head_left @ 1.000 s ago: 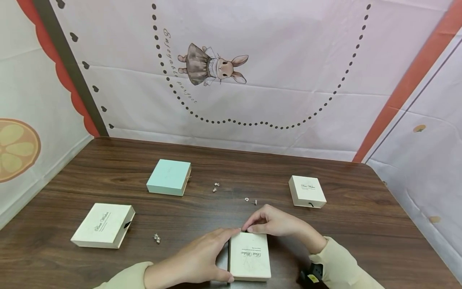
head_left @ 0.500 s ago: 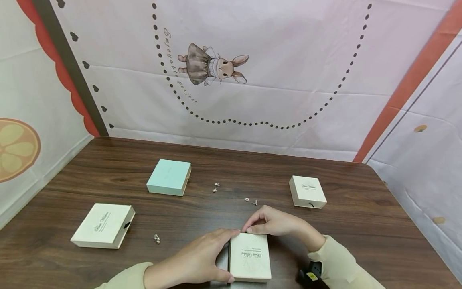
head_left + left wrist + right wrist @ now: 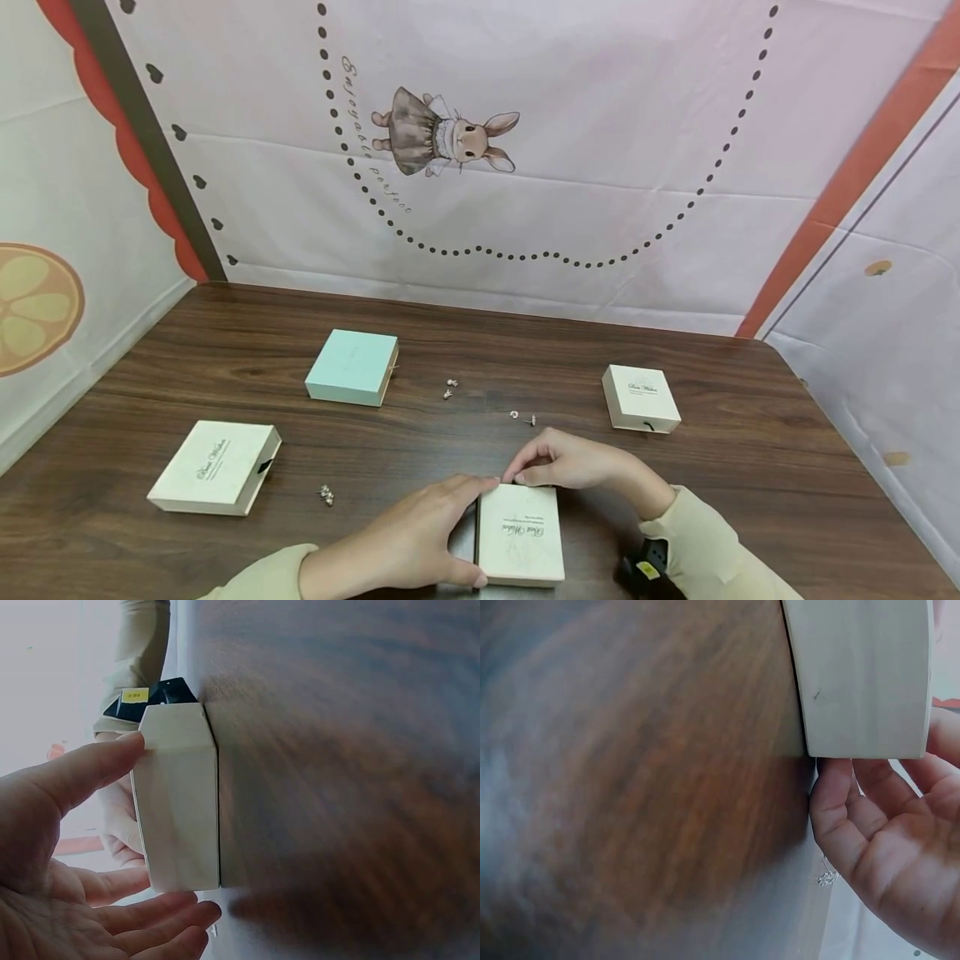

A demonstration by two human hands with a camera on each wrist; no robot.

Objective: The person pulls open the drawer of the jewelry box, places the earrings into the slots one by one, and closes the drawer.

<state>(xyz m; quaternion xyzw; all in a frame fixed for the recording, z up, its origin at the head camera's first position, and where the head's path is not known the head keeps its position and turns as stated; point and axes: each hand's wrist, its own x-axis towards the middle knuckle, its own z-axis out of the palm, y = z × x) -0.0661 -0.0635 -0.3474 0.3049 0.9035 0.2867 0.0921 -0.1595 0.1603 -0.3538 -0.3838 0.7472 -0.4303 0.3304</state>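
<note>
A cream gift box (image 3: 520,533) with "Best Wishes" lettering lies flat on the table at the near middle, its print upside down to me. My left hand (image 3: 408,533) holds it from the left, thumb at the near corner and fingertips at the far one; the left wrist view shows this span along the box's side (image 3: 180,817). Bent fingers of my right hand (image 3: 573,461) pinch at the middle of the box's far edge. In the right wrist view these fingertips (image 3: 832,780) press close under the box end (image 3: 866,690); whatever lies between them is hidden.
Around stand a cream box (image 3: 216,467) at left, a mint box (image 3: 352,367) at back left and a smaller cream box (image 3: 641,397) at right. Small silvery earrings lie in pairs: one left pair (image 3: 326,496), one back pair (image 3: 449,388), one beyond my right hand (image 3: 522,417).
Both hands and the box stay in nearly the same place. Only a slight shift of the head view shows.
</note>
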